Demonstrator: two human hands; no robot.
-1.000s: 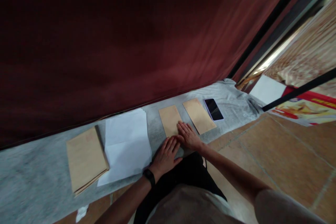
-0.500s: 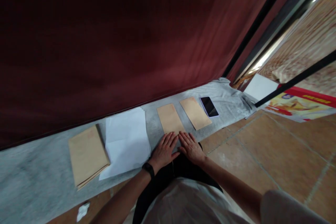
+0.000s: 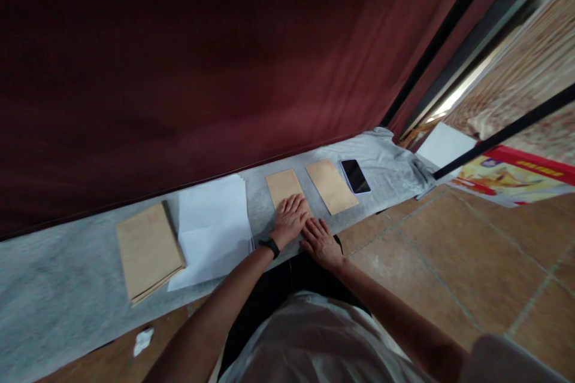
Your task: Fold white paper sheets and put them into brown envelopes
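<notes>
A brown envelope [image 3: 282, 184] lies flat on the grey cloth, partly covered by my hands. My left hand [image 3: 290, 220], with a dark band at the wrist, rests flat over its middle, fingers stretched out. At the envelope's near end my right hand [image 3: 321, 242] lies flat with fingers extended, its fingertips close to the left hand. Just to the right is a second brown envelope [image 3: 331, 187], untouched. Left of my hands lies a stack of white paper [image 3: 214, 233], and beyond it a pile of brown envelopes [image 3: 148, 251].
A smartphone [image 3: 355, 176] lies right of the second envelope. The grey cloth [image 3: 63, 287] covers a long narrow surface along a dark red curtain [image 3: 251, 84]. A colourful box [image 3: 512, 173] and a black pole [image 3: 516, 128] stand at the right. Crumpled white tissue [image 3: 143, 341] is on the tiled floor.
My left hand has slid forward from the envelope's near edge onto its middle. The right hand stays at the near end. The view has shifted slightly.
</notes>
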